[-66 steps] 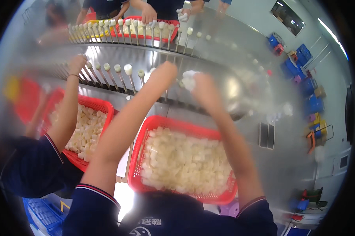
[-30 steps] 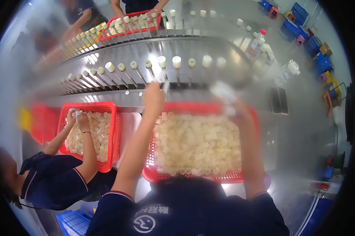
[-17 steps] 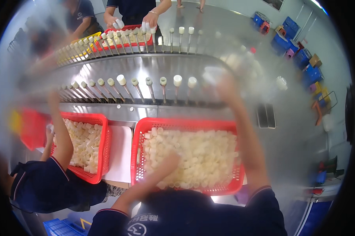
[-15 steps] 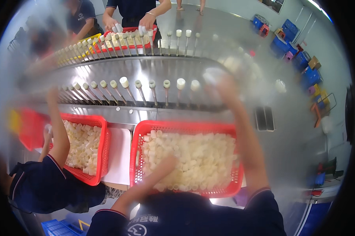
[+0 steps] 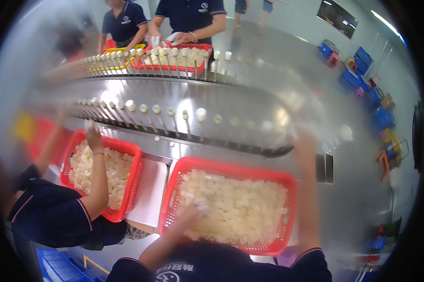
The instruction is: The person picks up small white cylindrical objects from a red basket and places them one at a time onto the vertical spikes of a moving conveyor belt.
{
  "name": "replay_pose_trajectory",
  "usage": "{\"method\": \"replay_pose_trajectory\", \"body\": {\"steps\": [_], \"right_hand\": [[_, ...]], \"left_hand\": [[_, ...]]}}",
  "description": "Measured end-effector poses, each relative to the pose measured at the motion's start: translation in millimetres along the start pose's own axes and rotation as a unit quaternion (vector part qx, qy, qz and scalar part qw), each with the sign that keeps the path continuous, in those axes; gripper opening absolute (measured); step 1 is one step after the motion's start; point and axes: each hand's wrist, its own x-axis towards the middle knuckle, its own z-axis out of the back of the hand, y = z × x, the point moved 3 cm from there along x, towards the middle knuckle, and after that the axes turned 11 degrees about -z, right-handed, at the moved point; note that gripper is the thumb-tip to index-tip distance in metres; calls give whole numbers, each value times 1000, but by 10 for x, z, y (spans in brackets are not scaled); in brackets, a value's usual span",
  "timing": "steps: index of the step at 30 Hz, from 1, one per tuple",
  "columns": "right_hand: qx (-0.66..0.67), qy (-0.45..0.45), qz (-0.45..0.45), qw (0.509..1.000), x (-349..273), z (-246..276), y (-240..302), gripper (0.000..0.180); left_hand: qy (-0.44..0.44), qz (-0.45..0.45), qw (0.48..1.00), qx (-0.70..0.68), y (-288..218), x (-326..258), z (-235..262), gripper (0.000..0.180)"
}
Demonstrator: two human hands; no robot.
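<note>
Red basket [image 5: 187, 163], head view: is standing right before my body, its slotted walls enclosing a broad bed of pale tubes [image 5: 240, 202], the pieces I am handling
Left hand [image 5: 190, 215]: is resting over the left part of that bed, white showing at the fingertips; I cannot tell whether covers or tubes are making the white, or whether my fingers are pinching anything
Right hand [image 5: 307, 138]: is showing only as a blur beyond the basket's far right corner; whether these fingers are spreading or pressing together, I cannot tell
Step in hand: I am, by my judgement, picking among the tubes with my left while my right is working apart from the basket
Next move: would be calling, I think, for a sure pinch on one loose tube
Posts [image 5: 188, 126]: are standing in a row along the steel platform [image 5: 148, 89], pale pieces [image 5: 201, 114] capping them
Left-hand basket [image 5: 136, 169]: is holding similar tubes, a co-worker's hand [image 5: 93, 137] hovering at its far edge
Far basket [image 5: 206, 46]: is containing pale pieces too, a yellow basket [image 5: 140, 46] standing beside it
</note>
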Motion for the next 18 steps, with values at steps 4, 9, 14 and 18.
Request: {"method": "replay_pose_trajectory", "body": {"steps": [4, 9, 14, 18], "right_hand": [[-47, 49, 21, 998, 148, 108, -59, 20], [34, 52, -133, 989, 83, 141, -249, 19], [77, 18, -210, 974, 99, 104, -700, 26], [508, -44, -314, 801, -317, -201, -1112, 28]], "left_hand": [[19, -108, 991, -76, -291, -15, 183, 33], [-74, -84, 983, -143, -825, -140, 260, 29], [-138, -228, 964, 4, -1603, 38, 424, 18], [-197, -349, 912, 84, -2388, 277, 711, 28]]}}
